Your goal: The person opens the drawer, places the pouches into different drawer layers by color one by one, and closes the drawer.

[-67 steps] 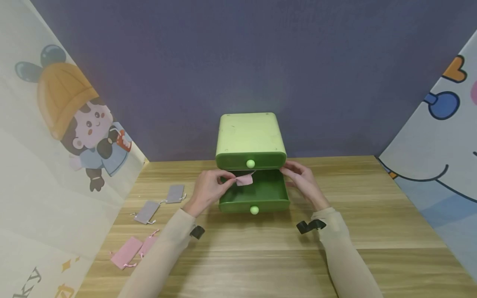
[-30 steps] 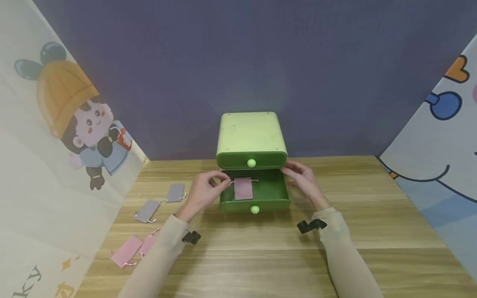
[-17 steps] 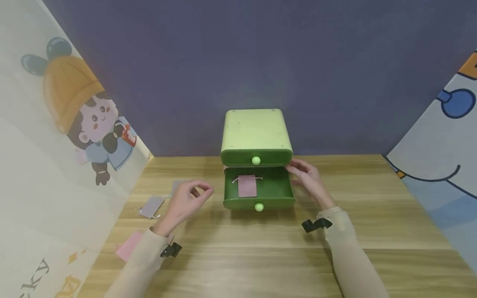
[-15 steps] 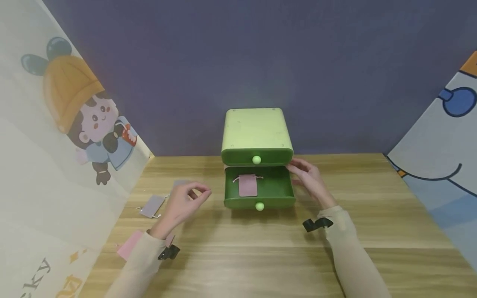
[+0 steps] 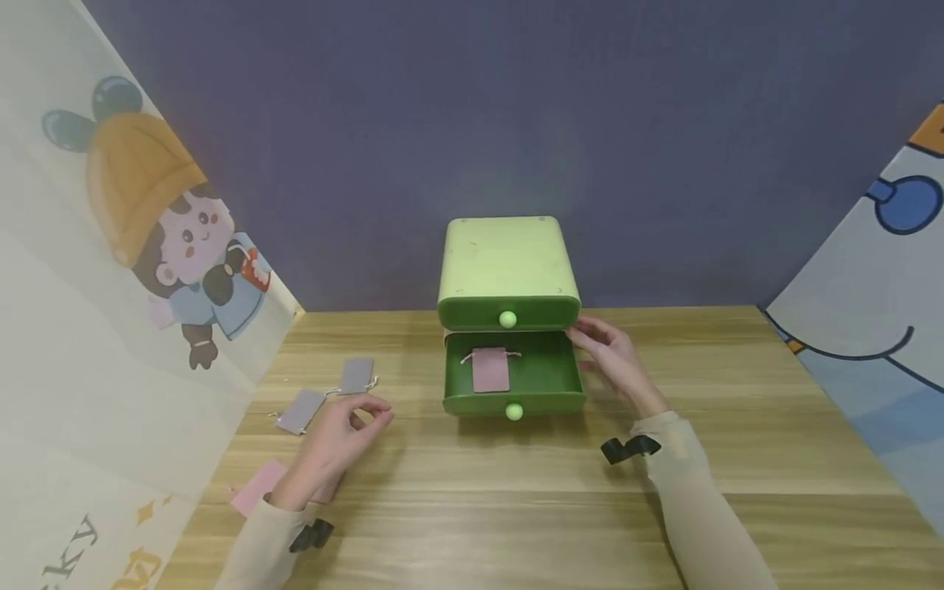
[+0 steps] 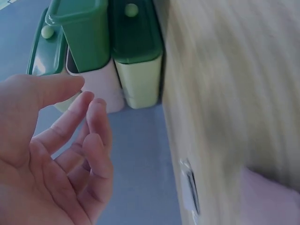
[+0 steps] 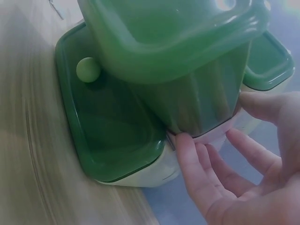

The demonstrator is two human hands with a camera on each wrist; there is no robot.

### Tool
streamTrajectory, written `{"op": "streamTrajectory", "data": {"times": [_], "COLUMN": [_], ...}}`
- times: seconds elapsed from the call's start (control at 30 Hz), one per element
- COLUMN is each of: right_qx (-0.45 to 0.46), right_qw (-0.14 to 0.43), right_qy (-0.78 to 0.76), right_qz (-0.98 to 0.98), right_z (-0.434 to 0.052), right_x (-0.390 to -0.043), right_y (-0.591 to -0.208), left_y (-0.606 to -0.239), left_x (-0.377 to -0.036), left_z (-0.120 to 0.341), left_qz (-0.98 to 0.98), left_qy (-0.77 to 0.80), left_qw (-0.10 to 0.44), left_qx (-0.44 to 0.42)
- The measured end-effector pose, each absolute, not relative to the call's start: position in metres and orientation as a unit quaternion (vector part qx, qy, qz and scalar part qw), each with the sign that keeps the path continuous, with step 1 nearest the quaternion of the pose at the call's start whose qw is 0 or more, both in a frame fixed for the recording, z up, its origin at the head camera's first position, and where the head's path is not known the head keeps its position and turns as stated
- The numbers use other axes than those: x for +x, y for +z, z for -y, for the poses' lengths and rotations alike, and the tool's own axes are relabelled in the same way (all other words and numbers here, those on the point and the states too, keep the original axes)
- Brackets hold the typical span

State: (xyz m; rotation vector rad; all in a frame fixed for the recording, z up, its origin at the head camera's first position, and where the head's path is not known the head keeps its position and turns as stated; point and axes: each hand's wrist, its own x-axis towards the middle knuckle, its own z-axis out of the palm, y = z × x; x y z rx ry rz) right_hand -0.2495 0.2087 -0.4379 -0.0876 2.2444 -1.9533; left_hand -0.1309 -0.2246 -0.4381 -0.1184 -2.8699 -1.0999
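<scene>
A small cabinet (image 5: pixel 505 258) in light green and pink has green drawers with round knobs. Its middle drawer (image 5: pixel 542 381) is pulled out, and a pink drawstring pouch (image 5: pixel 490 370) lies flat inside, toward the left. My left hand (image 5: pixel 339 438) hovers over the table left of the cabinet, fingers loosely bent, thumb near the fingertips, holding nothing. My right hand (image 5: pixel 615 365) touches the cabinet's right side; in the right wrist view its fingertips rest on the pink middle section (image 7: pixel 218 133) beside the drawer.
Two grey pouches (image 5: pixel 300 411) lie on the wooden table (image 5: pixel 531 508) at left. Two pink pouches (image 5: pixel 256 489) sit nearer, partly hidden by my left forearm. A dark blue wall (image 5: pixel 509 123) stands behind the cabinet, with printed panels on both sides.
My left hand lets go of the pink pouch in the middle drawer, then draws back left and toward me over the table. My right hand stays at the cabinet's side.
</scene>
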Motion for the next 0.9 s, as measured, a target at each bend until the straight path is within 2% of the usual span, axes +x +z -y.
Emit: {"op": "streamTrajectory", "data": {"times": [0.3, 0.9], "right_qx": [-0.029, -0.029], "right_qw": [0.077, 0.081], "right_qy": [-0.653, -0.651], "right_qz": [-0.753, -0.754], "right_z": [-0.211, -0.207], "right_x": [-0.249, -0.248], "right_y": [-0.433, -0.437], "left_y": [-0.449, -0.454], "left_x": [-0.112, -0.104], "left_z": [0.241, 0.252], "left_qz": [0.939, 0.935], "left_qy": [-0.341, -0.354], "left_qw": [0.002, -0.002], "left_qx": [-0.031, -0.004]}}
